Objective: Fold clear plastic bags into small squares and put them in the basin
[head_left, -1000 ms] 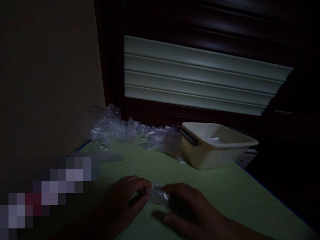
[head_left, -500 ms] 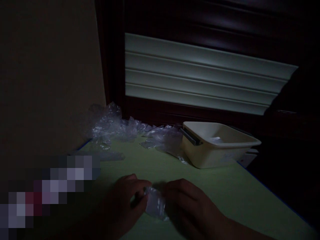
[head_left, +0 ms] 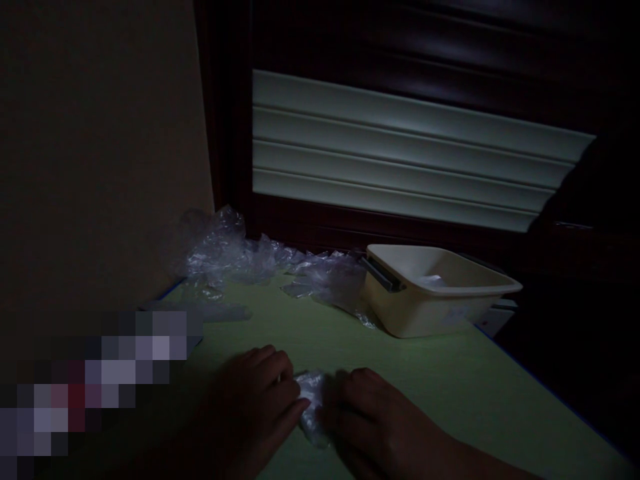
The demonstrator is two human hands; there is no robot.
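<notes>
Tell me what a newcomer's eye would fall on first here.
Most likely the pale slatted panel, bright against its dark surround in the upper part of the view. Next comes the cream bin at the right of the green tabletop, with crumpled clear plastic heaped to its left along the back. Nearest, the left hand and right hand flank a small shiny plastic piece.

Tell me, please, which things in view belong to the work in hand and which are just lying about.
In hand:
- crumpled clear plastic
- left hand, pinching it
- right hand, at its other side

Apparently lying about, untouched:
- clear plastic heap behind
- cream bin, something pale inside
</notes>
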